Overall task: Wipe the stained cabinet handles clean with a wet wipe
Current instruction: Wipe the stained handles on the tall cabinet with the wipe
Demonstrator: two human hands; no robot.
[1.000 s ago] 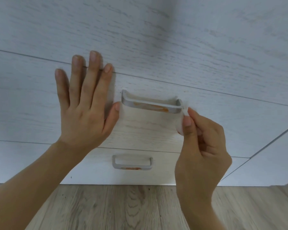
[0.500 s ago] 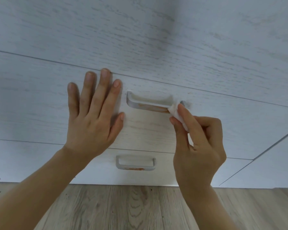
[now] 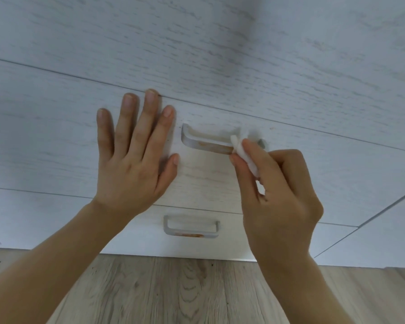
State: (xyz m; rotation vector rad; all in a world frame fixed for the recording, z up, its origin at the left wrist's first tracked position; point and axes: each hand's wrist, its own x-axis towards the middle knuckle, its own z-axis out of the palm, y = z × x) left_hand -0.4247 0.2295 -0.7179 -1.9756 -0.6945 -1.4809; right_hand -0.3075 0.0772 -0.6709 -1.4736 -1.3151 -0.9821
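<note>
Left hand (image 3: 131,160) flat; right hand (image 3: 278,195) fingers (image 3: 250,148) pinched.

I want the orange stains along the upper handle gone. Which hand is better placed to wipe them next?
The right hand. It pinches the wet wipe against the right end of the upper handle, beside the stains. The left hand lies flat on the drawer front, holding nothing.

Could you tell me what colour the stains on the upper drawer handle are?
Orange-brown, streaked along the upper handle; seen in the head view.
</note>
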